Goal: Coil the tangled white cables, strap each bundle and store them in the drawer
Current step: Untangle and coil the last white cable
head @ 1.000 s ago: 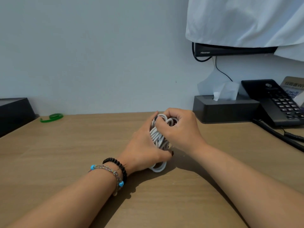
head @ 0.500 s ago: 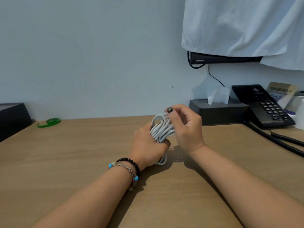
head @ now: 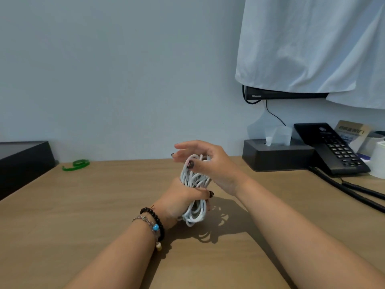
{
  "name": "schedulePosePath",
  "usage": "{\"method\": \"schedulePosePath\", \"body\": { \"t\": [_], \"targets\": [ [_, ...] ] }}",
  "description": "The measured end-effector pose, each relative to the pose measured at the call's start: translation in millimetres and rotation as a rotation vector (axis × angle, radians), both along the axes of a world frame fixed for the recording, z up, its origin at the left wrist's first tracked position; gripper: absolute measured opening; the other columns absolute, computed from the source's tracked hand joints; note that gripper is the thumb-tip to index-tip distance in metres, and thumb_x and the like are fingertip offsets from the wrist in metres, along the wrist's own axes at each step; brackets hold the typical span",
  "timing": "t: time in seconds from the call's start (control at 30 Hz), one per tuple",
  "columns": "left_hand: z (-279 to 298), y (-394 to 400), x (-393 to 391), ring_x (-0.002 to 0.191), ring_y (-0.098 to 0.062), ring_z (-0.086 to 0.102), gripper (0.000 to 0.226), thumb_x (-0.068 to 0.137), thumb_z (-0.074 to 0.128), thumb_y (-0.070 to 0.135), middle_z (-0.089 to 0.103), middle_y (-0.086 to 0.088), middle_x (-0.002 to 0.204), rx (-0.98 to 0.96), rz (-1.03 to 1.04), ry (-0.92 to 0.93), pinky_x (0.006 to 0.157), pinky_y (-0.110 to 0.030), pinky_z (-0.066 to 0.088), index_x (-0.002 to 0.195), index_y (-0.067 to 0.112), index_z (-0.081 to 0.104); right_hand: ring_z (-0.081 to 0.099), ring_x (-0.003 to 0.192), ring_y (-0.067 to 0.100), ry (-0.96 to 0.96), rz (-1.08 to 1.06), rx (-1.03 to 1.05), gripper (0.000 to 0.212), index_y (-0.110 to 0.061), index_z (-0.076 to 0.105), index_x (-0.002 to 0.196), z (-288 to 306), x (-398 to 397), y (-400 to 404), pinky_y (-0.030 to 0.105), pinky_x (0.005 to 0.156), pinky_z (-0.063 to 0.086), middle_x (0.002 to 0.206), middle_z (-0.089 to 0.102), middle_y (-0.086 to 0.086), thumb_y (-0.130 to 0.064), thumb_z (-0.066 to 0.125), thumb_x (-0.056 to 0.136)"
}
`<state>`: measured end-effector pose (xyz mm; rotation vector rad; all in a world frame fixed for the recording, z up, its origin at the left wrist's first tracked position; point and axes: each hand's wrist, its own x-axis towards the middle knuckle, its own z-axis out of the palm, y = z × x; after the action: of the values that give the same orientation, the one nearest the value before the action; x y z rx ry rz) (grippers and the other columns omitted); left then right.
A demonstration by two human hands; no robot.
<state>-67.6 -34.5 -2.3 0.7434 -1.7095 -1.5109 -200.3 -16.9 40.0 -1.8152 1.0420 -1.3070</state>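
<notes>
A bundle of white cable [head: 194, 180], coiled into long loops, stands upright just above the wooden desk [head: 83, 205]. My left hand [head: 183, 199] grips the bundle round its middle, with the lower loops hanging below the fist. My right hand [head: 208, 163] is at the top of the bundle; its thumb lies over the upper loops while the fingers stretch out to the left behind them. A green strap [head: 76, 164] lies curled on the desk at the far left near the wall. No drawer is in view.
A black box [head: 23, 159] sits at the desk's left edge. At the back right are a dark tissue box [head: 277, 157], a black phone [head: 331, 149] with its cord [head: 354, 190] trailing forward, and a white cup [head: 379, 161].
Both hands have raised the bundle higher and more upright. My right hand's fingers, earlier curled over the top loops, now stretch out to the left.
</notes>
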Motion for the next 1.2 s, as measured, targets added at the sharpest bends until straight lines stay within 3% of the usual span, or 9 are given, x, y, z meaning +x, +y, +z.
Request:
{"method": "schedulePosePath", "body": {
  "t": [0.17, 0.27, 0.43, 0.57, 0.7, 0.83, 1.03, 1.1, 1.2],
  "targets": [
    [3.7, -1.6, 7.0, 0.053, -0.022, 0.06, 0.006, 0.081, 0.06, -0.007, 0.061, -0.016, 0.063, -0.001, -0.101, -0.043, 0.056, -0.028, 0.053, 0.085, -0.002, 0.06, 0.068, 0.102, 0.01, 0.141, 0.032, 0.018, 0.045, -0.02, 0.067, 0.121, 10.2, 4.7, -0.2, 0.031, 0.091, 0.056, 0.109, 0.073, 0.0, -0.007, 0.078, 0.079],
    [4.5, -1.4, 4.5, 0.052, -0.025, 0.06, 0.023, 0.069, 0.064, -0.003, 0.058, -0.018, 0.062, 0.048, -0.143, -0.02, 0.056, -0.031, 0.054, 0.09, -0.002, 0.057, 0.072, 0.079, 0.014, 0.009, -0.038, -0.026, 0.037, -0.012, 0.068, 0.116, 9.4, 8.9, -0.8, 0.032, 0.079, 0.06, 0.087, 0.075, 0.013, 0.006, 0.063, 0.085],
    [4.9, -2.0, 4.6, 0.053, -0.023, 0.061, 0.026, 0.068, 0.064, -0.002, 0.059, -0.014, 0.063, 0.059, -0.151, -0.06, 0.055, -0.03, 0.053, 0.092, 0.002, 0.054, 0.07, 0.059, 0.017, -0.128, -0.175, -0.106, 0.016, -0.007, 0.07, 0.101, -2.3, 15.2, -7.3, 0.037, 0.065, 0.06, 0.06, 0.067, 0.012, -0.005, 0.072, 0.086],
    [5.5, -2.3, 0.8, 0.059, -0.015, 0.063, 0.025, 0.077, 0.068, -0.009, 0.064, -0.005, 0.068, -0.028, -0.097, -0.112, 0.06, -0.028, 0.053, 0.09, 0.008, 0.057, 0.066, 0.051, 0.017, -0.237, -0.237, -0.139, 0.01, -0.007, 0.064, 0.087, -9.9, 18.9, -10.7, 0.031, 0.063, 0.058, 0.053, 0.063, 0.01, -0.009, 0.074, 0.085],
    [5.0, -8.1, -1.5, 0.063, -0.017, 0.065, 0.027, 0.078, 0.066, -0.011, 0.066, -0.004, 0.069, -0.123, 0.021, -0.097, 0.064, -0.03, 0.054, 0.088, 0.013, 0.059, 0.067, 0.057, 0.021, -0.385, -0.232, -0.143, 0.016, -0.003, 0.063, 0.089, -10.1, 22.3, -11.5, 0.028, 0.061, 0.056, 0.062, 0.068, 0.015, -0.014, 0.073, 0.085],
    [5.9, -12.6, 9.5, 0.058, -0.023, 0.064, 0.02, 0.081, 0.062, -0.013, 0.063, -0.015, 0.07, -0.055, 0.198, -0.008, 0.06, -0.033, 0.056, 0.088, 0.006, 0.06, 0.068, 0.078, 0.014, -0.503, -0.283, -0.078, 0.022, 0.0, 0.064, 0.101, -20.3, 16.8, -22.8, 0.025, 0.07, 0.055, 0.089, 0.074, 0.008, -0.02, 0.062, 0.094],
    [12.5, -33.9, 78.9, 0.053, -0.023, 0.065, 0.021, 0.084, 0.061, -0.012, 0.061, -0.017, 0.069, 0.033, 0.47, 0.121, 0.051, -0.028, 0.055, 0.096, 0.004, 0.056, 0.061, 0.081, 0.006, -0.127, -0.482, -0.153, 0.012, -0.024, 0.064, 0.092, -53.8, 30.6, -46.9, 0.021, 0.073, 0.049, 0.09, 0.067, -0.005, -0.014, 0.058, 0.095],
    [11.8, -42.7, 109.3, 0.052, -0.022, 0.065, 0.019, 0.084, 0.061, -0.011, 0.062, -0.017, 0.07, 0.041, 0.584, 0.146, 0.05, -0.028, 0.055, 0.097, 0.003, 0.058, 0.057, 0.077, 0.005, 0.004, -0.449, -0.201, 0.016, -0.025, 0.062, 0.088, -55.9, 52.6, -55.8, 0.014, 0.067, 0.044, 0.089, 0.063, -0.007, -0.011, 0.058, 0.094],
    [7.9, -57.9, 151.8, 0.056, -0.021, 0.066, 0.015, 0.087, 0.061, -0.005, 0.065, -0.018, 0.076, 0.13, 0.758, 0.269, 0.054, -0.029, 0.056, 0.099, 0.003, 0.06, 0.055, 0.075, 0.007, 0.156, -0.391, -0.26, 0.011, -0.019, 0.061, 0.089, -65.3, 94.6, -80.7, 0.023, 0.068, 0.046, 0.09, 0.057, -0.009, -0.009, 0.057, 0.09]
  ]
}}
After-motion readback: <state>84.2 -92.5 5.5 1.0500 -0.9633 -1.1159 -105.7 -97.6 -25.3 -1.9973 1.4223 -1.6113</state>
